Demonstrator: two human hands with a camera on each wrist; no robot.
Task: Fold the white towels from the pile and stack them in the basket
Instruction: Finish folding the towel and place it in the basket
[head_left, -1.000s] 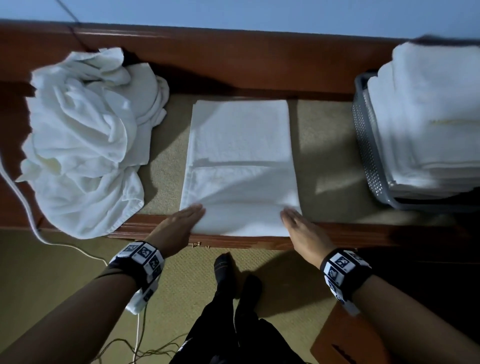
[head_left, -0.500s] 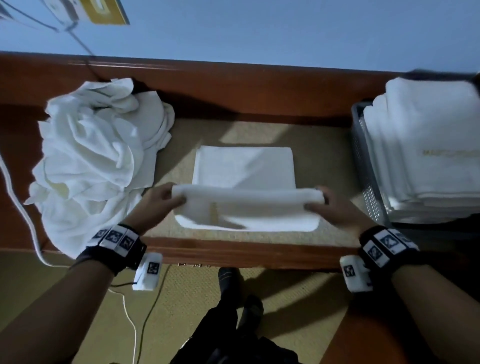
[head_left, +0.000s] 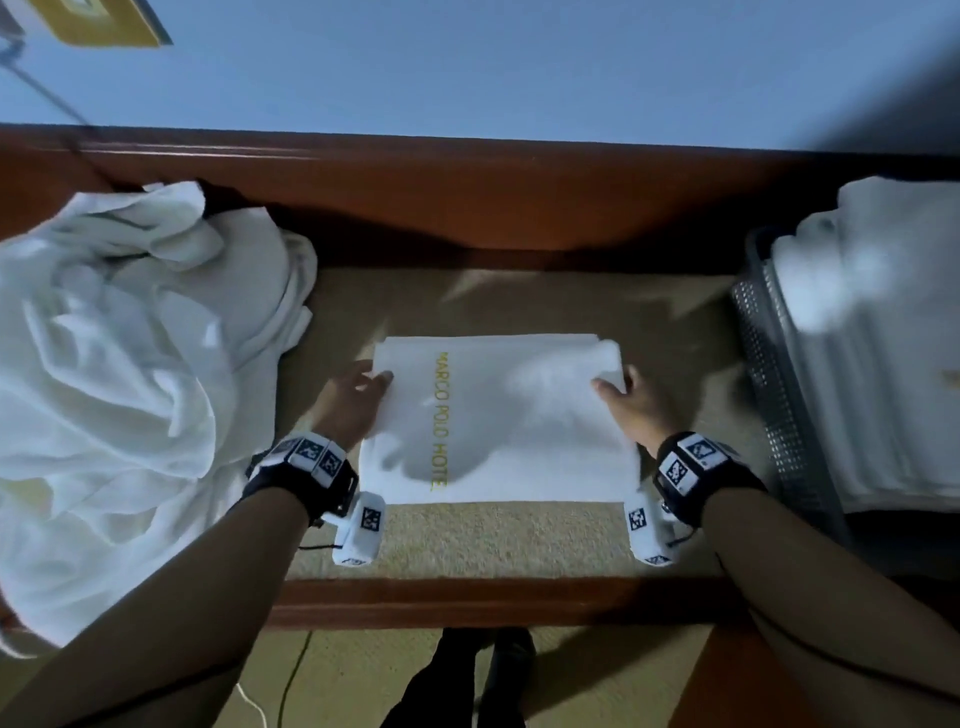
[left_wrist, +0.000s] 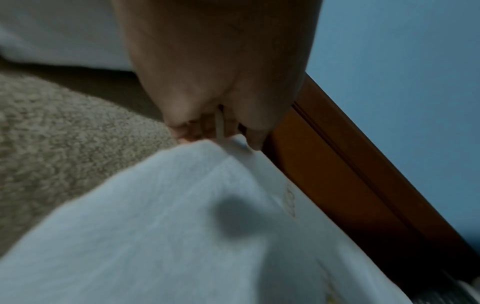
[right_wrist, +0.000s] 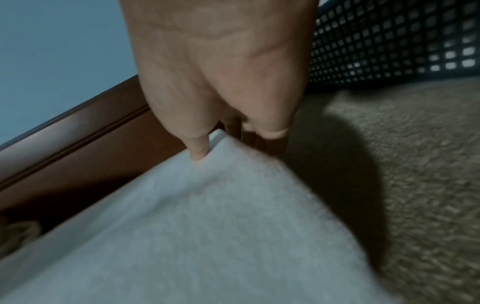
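A folded white towel (head_left: 498, 421) with gold lettering lies on the beige carpeted top, its folded-over half reaching the far edge. My left hand (head_left: 358, 400) pinches the towel's far left corner (left_wrist: 215, 148). My right hand (head_left: 623, 395) pinches the far right corner (right_wrist: 221, 148), thumb on top. A heap of unfolded white towels (head_left: 130, 364) sits at the left. The grey mesh basket (head_left: 774, 395) stands at the right with a stack of folded towels (head_left: 883, 338) rising above its rim.
A raised wooden ledge (head_left: 467, 208) runs along the back below a blue wall. The wooden front edge (head_left: 493, 597) borders the carpeted top. A white cable (head_left: 254, 701) trails on the floor near my feet.
Both hands lifted the towel's near edge and carried it over to the far edge, halving the towel. The gold lettering now faces up.
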